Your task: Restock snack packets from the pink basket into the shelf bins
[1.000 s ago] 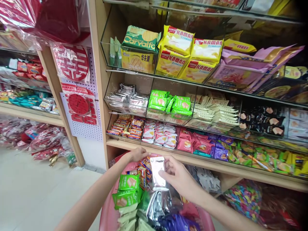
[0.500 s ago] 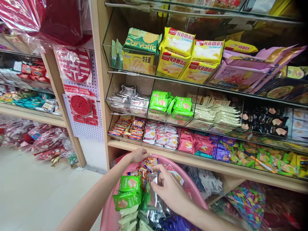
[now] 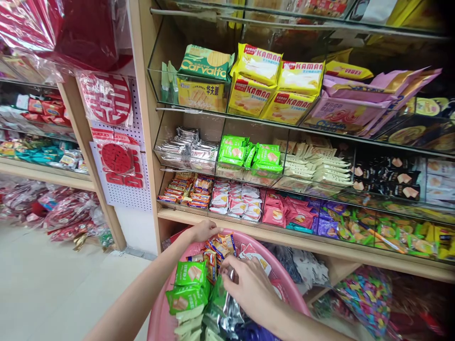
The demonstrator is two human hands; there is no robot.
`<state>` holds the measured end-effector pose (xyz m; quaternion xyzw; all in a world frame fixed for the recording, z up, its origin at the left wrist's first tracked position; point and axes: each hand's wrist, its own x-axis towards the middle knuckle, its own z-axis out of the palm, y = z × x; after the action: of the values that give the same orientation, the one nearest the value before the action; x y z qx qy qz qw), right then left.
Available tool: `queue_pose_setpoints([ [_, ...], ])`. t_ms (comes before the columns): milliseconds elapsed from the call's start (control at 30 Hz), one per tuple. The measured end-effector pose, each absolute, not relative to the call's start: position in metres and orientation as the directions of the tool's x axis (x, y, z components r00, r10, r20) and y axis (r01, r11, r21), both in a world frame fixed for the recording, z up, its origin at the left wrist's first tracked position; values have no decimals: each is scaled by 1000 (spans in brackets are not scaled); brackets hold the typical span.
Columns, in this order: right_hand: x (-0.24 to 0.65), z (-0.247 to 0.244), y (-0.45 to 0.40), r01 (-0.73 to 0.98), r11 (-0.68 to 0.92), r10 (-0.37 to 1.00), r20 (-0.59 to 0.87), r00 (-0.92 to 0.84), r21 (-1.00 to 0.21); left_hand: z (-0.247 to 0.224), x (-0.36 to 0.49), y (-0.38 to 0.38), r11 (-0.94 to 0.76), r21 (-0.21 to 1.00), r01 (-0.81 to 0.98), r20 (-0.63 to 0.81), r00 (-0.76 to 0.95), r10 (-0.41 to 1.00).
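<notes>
On my feed the left hand [image 3: 205,231] rests at the far rim of the pink basket [image 3: 159,303], grip unclear to me; inside, the right hand [image 3: 250,286] curls over silver packets [image 3: 233,310], right of green packets [image 3: 192,273], its hold hidden

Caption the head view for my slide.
Left hand at the rim of a pink basket, right hand over silver packets, snack shelves behind.

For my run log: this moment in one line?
Left hand: at rim of pink basket | Right hand: over silver foil packets inside, grip unclear | Beside: green snack packets
</notes>
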<state>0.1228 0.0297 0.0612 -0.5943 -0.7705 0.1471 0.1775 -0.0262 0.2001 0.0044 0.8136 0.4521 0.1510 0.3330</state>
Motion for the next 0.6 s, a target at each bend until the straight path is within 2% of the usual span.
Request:
queue_pose_setpoints([
  [233,122,58,28,889,286,958,124,-259,-358,4,-27,200,-370,679,635,-50,543,838],
  [600,124,62,19,909,263,965,72,-254,-322,7,-27,197,-370,671,643,-63,546,836],
])
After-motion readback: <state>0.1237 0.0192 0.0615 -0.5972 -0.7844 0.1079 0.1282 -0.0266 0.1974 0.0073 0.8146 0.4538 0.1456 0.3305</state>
